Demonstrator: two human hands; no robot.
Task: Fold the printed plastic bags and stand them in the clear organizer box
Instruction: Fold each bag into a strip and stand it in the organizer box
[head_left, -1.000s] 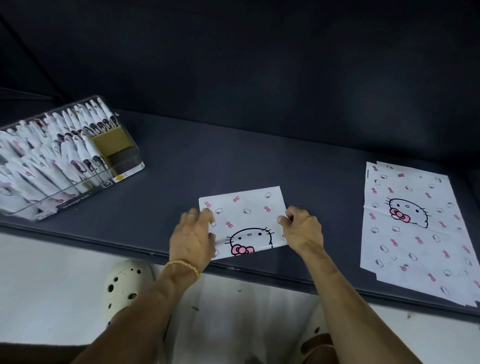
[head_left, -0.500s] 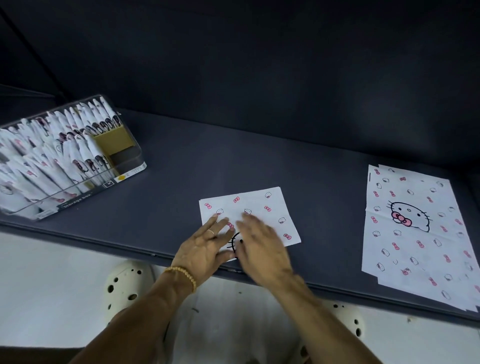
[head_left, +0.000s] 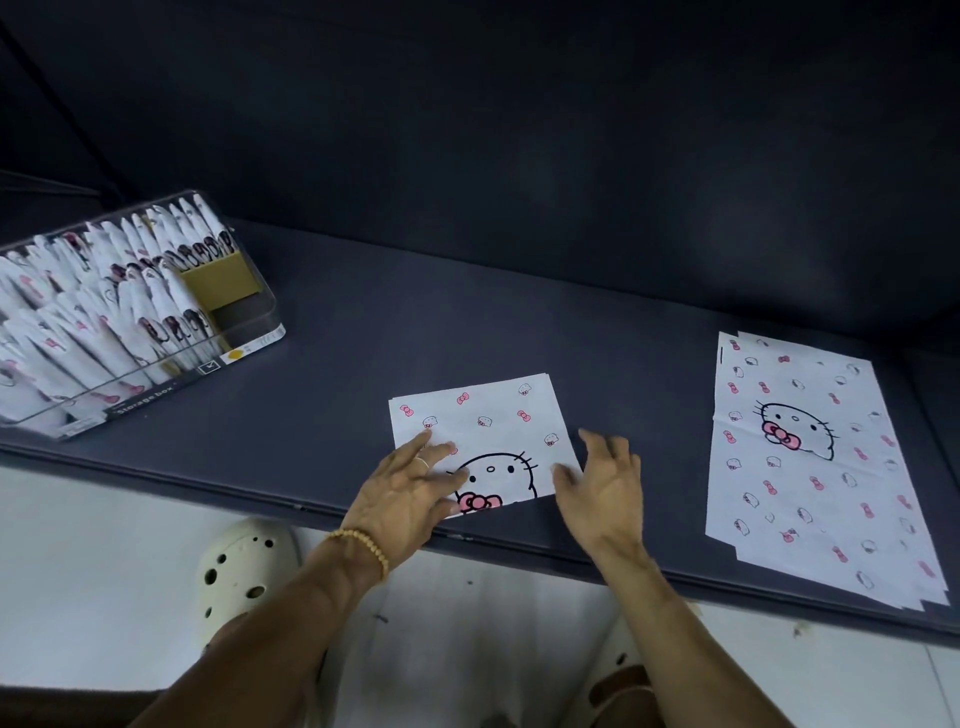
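Folded bag (head_left: 488, 431) lay flat on dark table (head_left: 363, 364), near front edge, cat print facing up. Left hand (head_left: 405, 499) rested on bag's lower left part, fingers (head_left: 423, 457) spread flat, pinching nothing. Right hand (head_left: 602, 493) was just off bag's right edge, fingers loosely spread and blurred, holding nothing. Clear organizer box (head_left: 249, 332) stood at far left, packed with upright folded bags. Stack of unfolded bags (head_left: 810, 467) lay well apart at right.

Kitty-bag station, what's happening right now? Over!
Left hand flat on folded bag. Right hand open beside it. Organizer box nearly full. Nothing in the way.
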